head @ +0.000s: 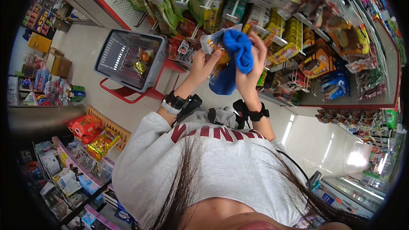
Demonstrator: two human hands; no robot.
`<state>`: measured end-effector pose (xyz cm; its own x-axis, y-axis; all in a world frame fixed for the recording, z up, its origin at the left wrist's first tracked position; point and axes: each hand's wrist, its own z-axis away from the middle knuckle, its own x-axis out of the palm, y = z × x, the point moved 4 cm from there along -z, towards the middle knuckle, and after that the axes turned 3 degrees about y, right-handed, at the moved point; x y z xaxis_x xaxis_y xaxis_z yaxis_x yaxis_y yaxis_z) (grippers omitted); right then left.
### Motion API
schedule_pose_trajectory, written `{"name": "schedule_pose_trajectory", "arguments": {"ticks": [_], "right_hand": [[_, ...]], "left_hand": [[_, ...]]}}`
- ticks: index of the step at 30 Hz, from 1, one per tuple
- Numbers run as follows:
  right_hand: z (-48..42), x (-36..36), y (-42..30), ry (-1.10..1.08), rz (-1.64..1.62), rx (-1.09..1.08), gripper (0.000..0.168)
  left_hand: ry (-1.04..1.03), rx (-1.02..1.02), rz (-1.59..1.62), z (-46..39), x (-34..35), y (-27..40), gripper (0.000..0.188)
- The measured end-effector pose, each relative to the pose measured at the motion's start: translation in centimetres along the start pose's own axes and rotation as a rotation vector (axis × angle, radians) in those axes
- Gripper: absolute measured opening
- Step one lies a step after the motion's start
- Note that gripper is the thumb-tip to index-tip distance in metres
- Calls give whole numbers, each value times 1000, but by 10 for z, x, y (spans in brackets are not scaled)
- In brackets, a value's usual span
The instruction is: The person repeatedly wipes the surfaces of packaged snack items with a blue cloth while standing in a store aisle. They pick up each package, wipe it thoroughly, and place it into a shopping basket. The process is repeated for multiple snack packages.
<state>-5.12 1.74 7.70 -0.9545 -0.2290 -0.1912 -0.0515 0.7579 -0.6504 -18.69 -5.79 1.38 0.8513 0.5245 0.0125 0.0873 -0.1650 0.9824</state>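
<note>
My left hand (204,65) grips a partly clear snack package (209,42) with a pale printed header, its thumb across the front. In my right hand (255,65) is a bunched blue cloth (240,49), pressed close against the package's right side. More blue cloth hangs below, between both hands. Part of the package is hidden behind the cloth and my left thumb. To the left stands a grey plastic shopping basket (106,43) with small wrapped items inside, including a gold-coloured packet (139,67).
Hooks with green snack bags (166,12), yellow packs (291,33) and other packaged food fill the rack ahead. A red frame (127,97) surrounds the basket's lower side. Red and gold packages (102,142) lie at lower left. Cardboard boxes (62,65) stand at far left.
</note>
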Motion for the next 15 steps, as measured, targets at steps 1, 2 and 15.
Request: {"name": "schedule_pose_trajectory", "arguments": {"ticks": [1,2,15], "right_hand": [[-3,-15,5,72,48,10,34],[-10,-28,7,84,114,-7,34],[-5,-118,53,-170,-368,228,43]], "left_hand": [[-24,17,51,5,14,4,36],[-34,68,213,12,34,11,36],[-98,-56,236,34,137,17,28]]}}
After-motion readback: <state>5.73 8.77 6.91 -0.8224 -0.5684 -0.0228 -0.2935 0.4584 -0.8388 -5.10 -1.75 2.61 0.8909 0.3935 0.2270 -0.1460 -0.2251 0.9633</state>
